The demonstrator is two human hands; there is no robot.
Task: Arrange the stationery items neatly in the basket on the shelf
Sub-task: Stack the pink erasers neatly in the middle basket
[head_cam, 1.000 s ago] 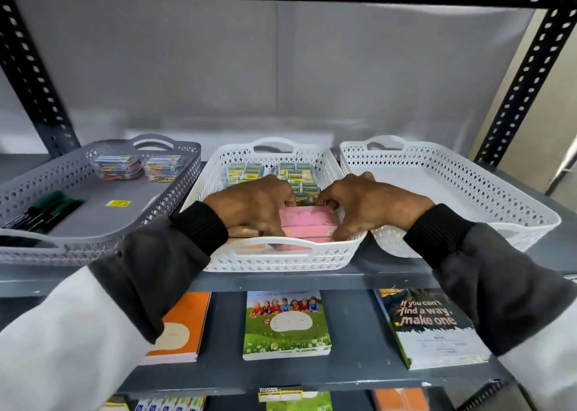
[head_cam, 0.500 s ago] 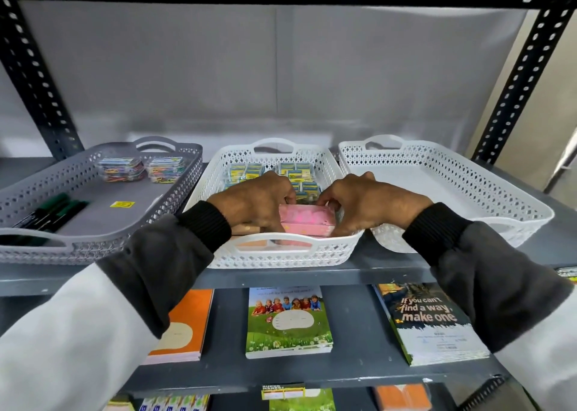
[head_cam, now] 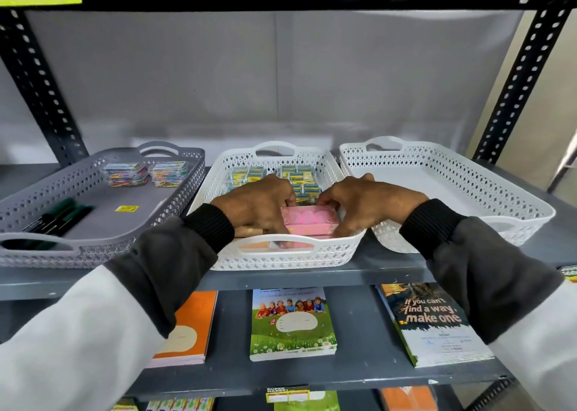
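Observation:
A white perforated basket (head_cam: 331,250) stands in the middle of the grey shelf. Inside it at the front lies a stack of pink boxes (head_cam: 307,223). My left hand (head_cam: 257,203) grips the stack's left end and my right hand (head_cam: 365,203) grips its right end. Behind my hands several small yellow-and-blue boxes (head_cam: 299,176) fill the back of the basket. A tan item (head_cam: 249,231) shows under my left hand; what it is I cannot tell.
A grey basket (head_cam: 175,204) on the left holds two clear boxes of coloured clips (head_cam: 146,173), dark markers (head_cam: 59,215) and a yellow tag. Another white basket (head_cam: 515,204) stands on the right. Notebooks (head_cam: 292,323) lie on the shelf below. Black uprights frame both sides.
Both hands stay on the pink stack and have squeezed it slightly closer together near the basket's front. The view has tilted a little upward.

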